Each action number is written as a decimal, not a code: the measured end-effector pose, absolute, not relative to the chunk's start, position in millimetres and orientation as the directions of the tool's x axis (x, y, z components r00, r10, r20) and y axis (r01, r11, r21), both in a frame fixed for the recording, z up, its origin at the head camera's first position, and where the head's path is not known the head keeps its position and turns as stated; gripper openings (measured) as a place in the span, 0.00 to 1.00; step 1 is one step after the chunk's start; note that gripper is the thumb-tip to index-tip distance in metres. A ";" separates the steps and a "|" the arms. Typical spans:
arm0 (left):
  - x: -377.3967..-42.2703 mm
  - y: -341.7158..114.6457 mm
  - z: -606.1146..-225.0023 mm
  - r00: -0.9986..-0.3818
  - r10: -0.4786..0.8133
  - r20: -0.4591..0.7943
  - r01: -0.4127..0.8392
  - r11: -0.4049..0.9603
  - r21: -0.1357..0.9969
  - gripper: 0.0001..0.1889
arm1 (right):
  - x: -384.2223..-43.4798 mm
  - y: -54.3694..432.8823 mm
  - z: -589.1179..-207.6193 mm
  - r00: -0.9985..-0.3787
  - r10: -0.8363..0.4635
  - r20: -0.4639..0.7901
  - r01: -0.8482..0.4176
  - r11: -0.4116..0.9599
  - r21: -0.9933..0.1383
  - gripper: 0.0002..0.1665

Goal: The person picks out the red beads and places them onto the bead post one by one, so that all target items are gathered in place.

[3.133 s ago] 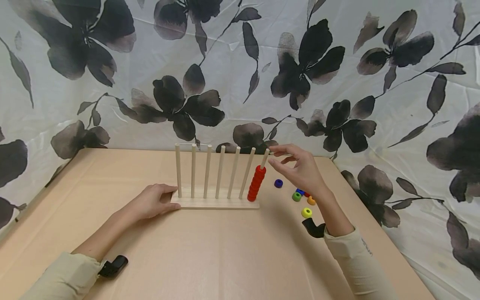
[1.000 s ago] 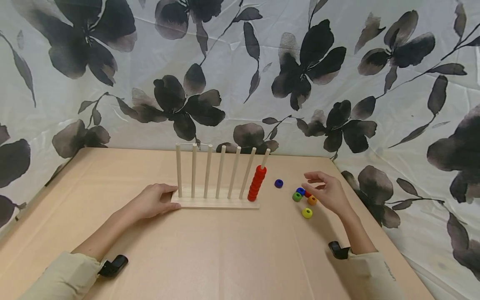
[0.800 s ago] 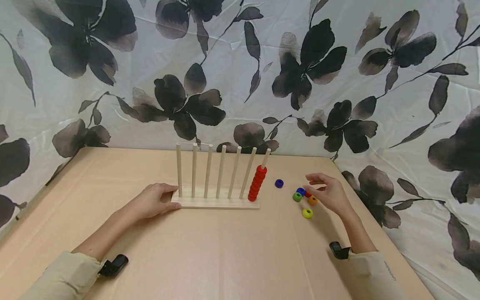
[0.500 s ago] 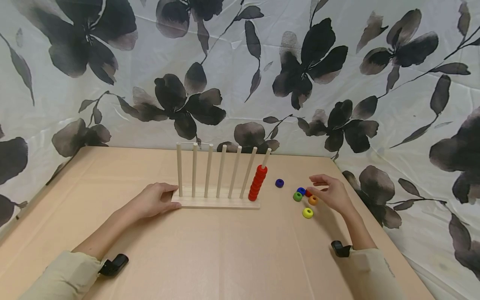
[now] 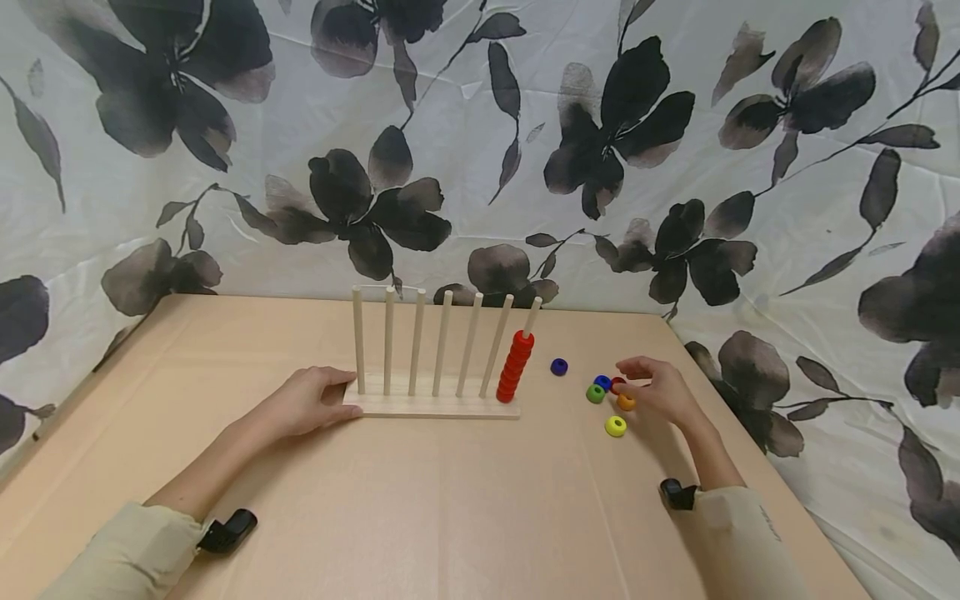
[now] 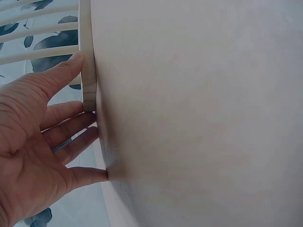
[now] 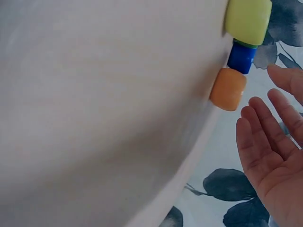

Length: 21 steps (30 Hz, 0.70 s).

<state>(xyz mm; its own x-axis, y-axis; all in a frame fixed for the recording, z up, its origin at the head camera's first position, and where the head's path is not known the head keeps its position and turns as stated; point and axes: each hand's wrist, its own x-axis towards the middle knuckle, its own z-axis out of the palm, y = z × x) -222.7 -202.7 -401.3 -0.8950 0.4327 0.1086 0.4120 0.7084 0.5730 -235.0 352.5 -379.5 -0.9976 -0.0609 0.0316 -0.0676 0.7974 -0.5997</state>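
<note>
A wooden peg rack [image 5: 435,407] with several upright pegs stands on the table. Red beads [image 5: 515,367] are stacked on its rightmost peg; the other pegs are bare. My left hand [image 5: 303,404] holds the left end of the base; in the left wrist view, the thumb lies on one side and fingers on the other. Right of the rack, my right hand [image 5: 663,392] hovers with relaxed fingers at a loose red bead [image 5: 617,384], partly covered by the fingertips. Around it lie a blue bead [image 5: 602,382], a green bead [image 5: 596,394] and an orange bead [image 5: 626,402].
A yellow bead [image 5: 616,427] lies nearer to me than the loose group. A dark blue bead [image 5: 559,367] sits apart, between the rack and that group. Behind the table [image 5: 420,508] hangs a white cloth [image 5: 480,108] with dark flowers.
My right hand has moved from the top of the rightmost peg, right and down to the loose beads, and has lowered slightly in the last half second. The left hand stays on the rack.
</note>
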 end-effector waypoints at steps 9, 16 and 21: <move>-222.8 -203.1 -401.2 -0.894 0.433 0.115 0.417 0.712 0.565 0.34 | -241.0 354.8 -385.5 -0.998 -0.055 0.014 -0.053 0.804 -0.593 0.26; -222.5 -202.9 -401.2 -0.894 0.433 0.112 0.414 0.706 0.575 0.34 | -245.6 356.5 -390.6 -0.998 -0.050 -0.043 -0.013 0.790 -0.613 0.25; -222.6 -203.1 -401.0 -0.891 0.437 0.121 0.423 0.704 0.571 0.34 | -248.6 356.9 -394.8 -0.997 -0.040 -0.068 0.010 0.792 -0.610 0.25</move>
